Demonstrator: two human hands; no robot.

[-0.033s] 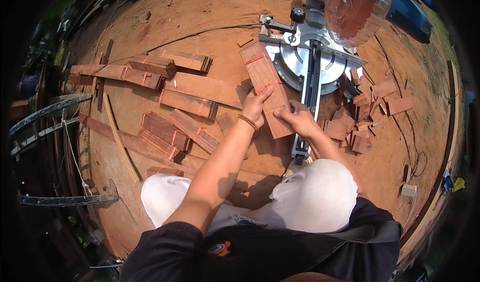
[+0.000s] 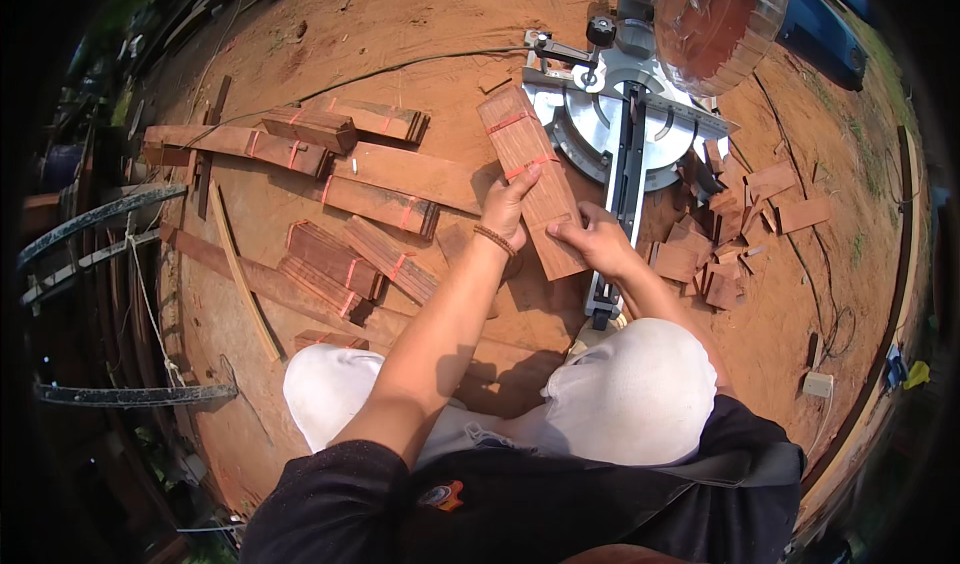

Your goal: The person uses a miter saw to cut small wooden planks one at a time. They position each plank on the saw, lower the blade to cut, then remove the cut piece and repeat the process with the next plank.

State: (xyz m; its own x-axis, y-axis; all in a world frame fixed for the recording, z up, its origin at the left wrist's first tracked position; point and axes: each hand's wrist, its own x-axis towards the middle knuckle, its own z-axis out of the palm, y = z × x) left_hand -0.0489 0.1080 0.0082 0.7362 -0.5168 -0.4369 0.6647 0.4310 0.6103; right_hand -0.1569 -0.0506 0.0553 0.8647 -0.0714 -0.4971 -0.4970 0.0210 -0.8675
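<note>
A bundle of reddish-brown wooden boards (image 2: 520,136), tied with two red bands, is tilted up in front of me. Its left edge is gripped by my left hand (image 2: 508,207), the thumb lying on the top face near the lower band. My right hand (image 2: 600,241) is closed around the near right end, its thumb pressed on the board face. The undersides of both hands are hidden. Just beyond and to the right stands a miter saw (image 2: 655,159) with a silver round table, a clear blade guard (image 2: 715,19) and a blue motor housing (image 2: 822,39).
Several banded wood bundles (image 2: 378,204) lie on the red dirt to the left, beside a long thin strip (image 2: 240,269). Offcuts (image 2: 715,229) are heaped right of the saw. A black cable (image 2: 400,63) crosses the ground. Curved metal bars (image 2: 135,396) stand at far left.
</note>
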